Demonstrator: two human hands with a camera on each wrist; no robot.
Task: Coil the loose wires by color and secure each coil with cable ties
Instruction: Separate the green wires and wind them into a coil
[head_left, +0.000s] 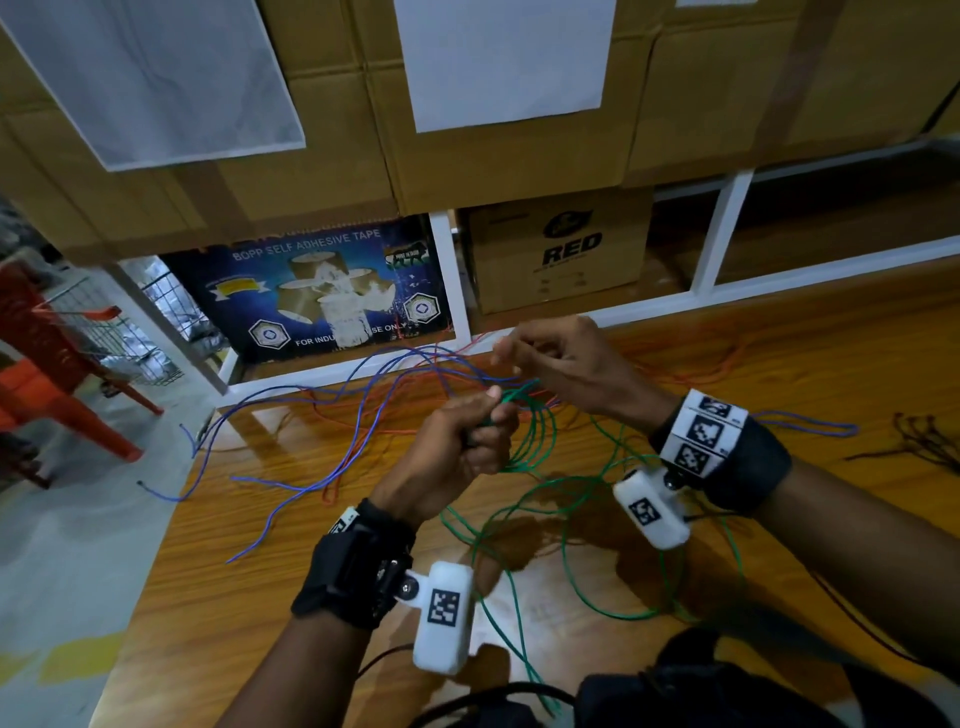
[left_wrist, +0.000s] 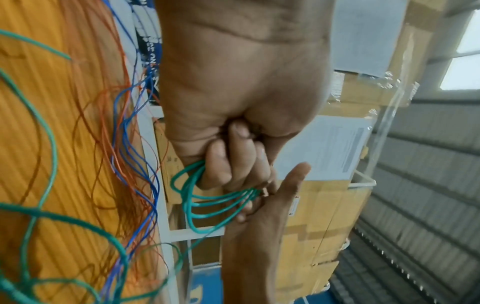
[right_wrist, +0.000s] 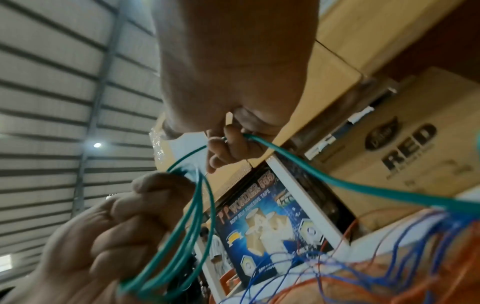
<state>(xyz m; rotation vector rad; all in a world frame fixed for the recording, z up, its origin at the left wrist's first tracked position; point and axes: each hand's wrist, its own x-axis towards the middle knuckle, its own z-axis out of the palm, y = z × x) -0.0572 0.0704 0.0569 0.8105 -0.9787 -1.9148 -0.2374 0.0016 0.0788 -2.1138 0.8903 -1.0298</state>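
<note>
Green wire (head_left: 524, 436), blue wires (head_left: 311, 415) behind; cable ties (head_left: 919, 441) right

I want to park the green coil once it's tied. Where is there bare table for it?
Bare wood lies at the near left of the table, between the table edge and the left hand. Another patch sits at the far right, behind the cable ties. The middle is crowded: blue wires, orange wires and loose green wire.

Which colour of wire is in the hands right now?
The green wire: the left hand grips its loops while the right hand pinches its free run. The blue wires and orange wires lie loose on the table.
</note>
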